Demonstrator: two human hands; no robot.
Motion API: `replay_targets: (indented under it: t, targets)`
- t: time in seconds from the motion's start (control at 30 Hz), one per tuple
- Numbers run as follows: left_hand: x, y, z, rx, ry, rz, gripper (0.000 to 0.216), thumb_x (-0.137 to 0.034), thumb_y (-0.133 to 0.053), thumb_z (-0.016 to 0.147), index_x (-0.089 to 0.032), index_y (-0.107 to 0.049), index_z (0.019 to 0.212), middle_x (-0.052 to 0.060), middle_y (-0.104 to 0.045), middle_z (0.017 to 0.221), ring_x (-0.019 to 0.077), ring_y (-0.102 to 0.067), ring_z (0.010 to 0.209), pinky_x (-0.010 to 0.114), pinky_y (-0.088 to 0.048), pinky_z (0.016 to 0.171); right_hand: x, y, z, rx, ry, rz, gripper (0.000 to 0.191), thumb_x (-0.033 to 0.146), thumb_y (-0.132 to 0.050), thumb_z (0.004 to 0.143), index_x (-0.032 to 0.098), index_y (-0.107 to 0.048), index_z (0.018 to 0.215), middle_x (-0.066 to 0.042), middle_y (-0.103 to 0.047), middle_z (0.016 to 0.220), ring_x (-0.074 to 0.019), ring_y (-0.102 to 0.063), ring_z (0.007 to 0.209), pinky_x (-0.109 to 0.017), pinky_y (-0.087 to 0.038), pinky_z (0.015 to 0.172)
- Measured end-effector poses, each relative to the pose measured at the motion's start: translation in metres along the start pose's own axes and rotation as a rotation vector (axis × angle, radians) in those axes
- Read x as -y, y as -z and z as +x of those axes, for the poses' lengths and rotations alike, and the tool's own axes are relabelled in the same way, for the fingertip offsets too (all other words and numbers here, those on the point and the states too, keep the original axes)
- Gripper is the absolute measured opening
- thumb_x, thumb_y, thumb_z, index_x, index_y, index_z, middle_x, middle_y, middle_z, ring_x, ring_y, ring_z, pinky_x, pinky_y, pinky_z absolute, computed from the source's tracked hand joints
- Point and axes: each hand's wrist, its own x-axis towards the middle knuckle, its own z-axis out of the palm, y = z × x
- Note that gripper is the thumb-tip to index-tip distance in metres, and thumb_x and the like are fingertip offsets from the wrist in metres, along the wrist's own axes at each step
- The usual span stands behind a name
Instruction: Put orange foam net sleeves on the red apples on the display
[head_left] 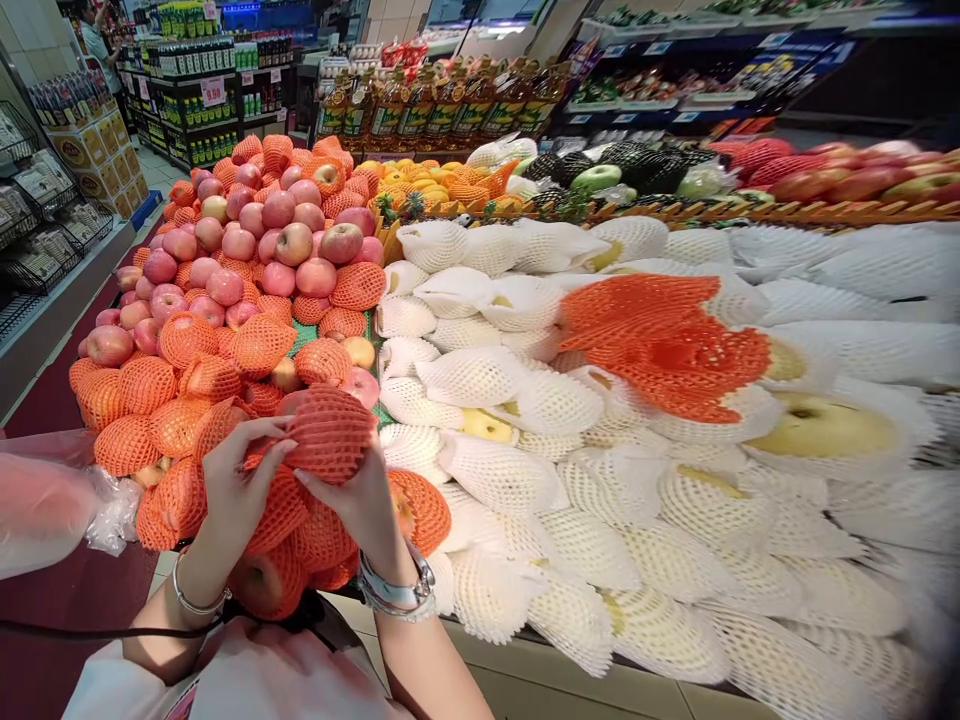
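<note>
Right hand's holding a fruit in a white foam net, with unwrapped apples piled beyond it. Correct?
Not quite: the head view shows the netted fruit wrapped in orange-red, not white. The right hand is holding it, and unwrapped apples are piled beyond.

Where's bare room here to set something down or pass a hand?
Widest: the dark red surface between the plastic bag and left forearm, crossed by a cable. A small green patch, ringed by apples, looks too tight. Netted apples crowd the left hand and right hand; white-wrapped fruit lies packed at right.
</note>
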Motion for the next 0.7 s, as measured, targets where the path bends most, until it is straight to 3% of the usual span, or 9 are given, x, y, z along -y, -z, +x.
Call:
replay_targets:
  t: [0.1,0.17,0.27,0.33,0.4,0.53,0.7]
  targets:
    - [0.000,0.003,0.001,0.014,-0.126,-0.095,0.017,-0.031,-0.070,0.094,-0.025,-0.065,0.110,0.006,-0.072,0.115,0.0211,-0.071,0.109,0.039,-0.059,0.096,-0.002,0.007,-0.002,0.005,-0.074,0.342,0.062,0.050,-0.088,0.067,0.029,-0.066,0.121,-0.008,-0.071,0.129,-0.0298,-0.067,0.120,-0.052,-0.055,0.106]
    - [0.001,0.006,0.002,0.041,-0.233,-0.031,0.023,-0.033,-0.071,0.094,-0.027,-0.062,0.115,0.005,-0.068,0.114,0.0209,-0.067,0.109,0.040,-0.057,0.098,0.000,0.012,-0.004,0.011,-0.067,0.558,0.070,0.060,-0.085,0.066,0.035,-0.064,0.128,-0.006,-0.068,0.136,-0.0294,-0.065,0.124,-0.051,-0.057,0.104]
    - [0.000,0.009,0.003,0.190,-0.412,0.169,0.025,-0.035,-0.069,0.096,-0.028,-0.061,0.118,0.004,-0.065,0.111,0.0218,-0.063,0.108,0.043,-0.054,0.100,0.010,0.012,-0.007,-0.006,-0.072,0.668,0.096,0.076,-0.079,0.063,0.034,-0.052,0.145,-0.009,-0.054,0.154,-0.0342,-0.058,0.134,-0.058,-0.052,0.107]
    - [-0.002,0.009,0.002,0.200,-0.479,0.266,0.024,-0.035,-0.068,0.096,-0.029,-0.061,0.119,0.005,-0.062,0.116,0.0230,-0.059,0.112,0.045,-0.051,0.103,0.015,0.010,-0.009,-0.024,-0.115,0.685,0.114,0.079,-0.079,0.058,0.032,-0.041,0.154,-0.012,-0.047,0.159,-0.0374,-0.055,0.137,-0.061,-0.049,0.109]
    - [-0.005,0.008,0.001,0.161,-0.497,0.329,0.023,-0.032,-0.067,0.097,-0.030,-0.060,0.119,0.006,-0.059,0.120,0.0243,-0.057,0.115,0.047,-0.050,0.105,0.016,0.008,-0.011,0.012,-0.152,0.695,0.106,0.078,-0.078,0.060,0.033,-0.046,0.151,-0.012,-0.053,0.153,-0.0371,-0.060,0.132,-0.060,-0.053,0.104]
    - [-0.007,0.011,0.004,0.218,-0.562,0.361,0.016,-0.030,-0.059,0.100,-0.030,-0.057,0.116,0.004,-0.061,0.110,0.0253,-0.055,0.110,0.050,-0.048,0.107,0.007,0.008,-0.017,0.165,-0.158,0.722,0.068,0.078,-0.071,0.072,0.036,-0.070,0.125,-0.007,-0.068,0.136,-0.0326,-0.069,0.117,-0.049,-0.063,0.085]
    - [-0.008,0.025,0.015,0.353,-0.617,0.518,0.010,-0.026,-0.065,0.096,-0.029,-0.063,0.104,0.004,-0.061,0.105,0.0248,-0.055,0.107,0.055,-0.043,0.116,-0.003,0.014,-0.023,0.216,-0.228,0.722,0.054,0.072,-0.071,0.076,0.040,-0.072,0.120,-0.003,-0.068,0.137,-0.0327,-0.069,0.120,-0.054,-0.063,0.088]
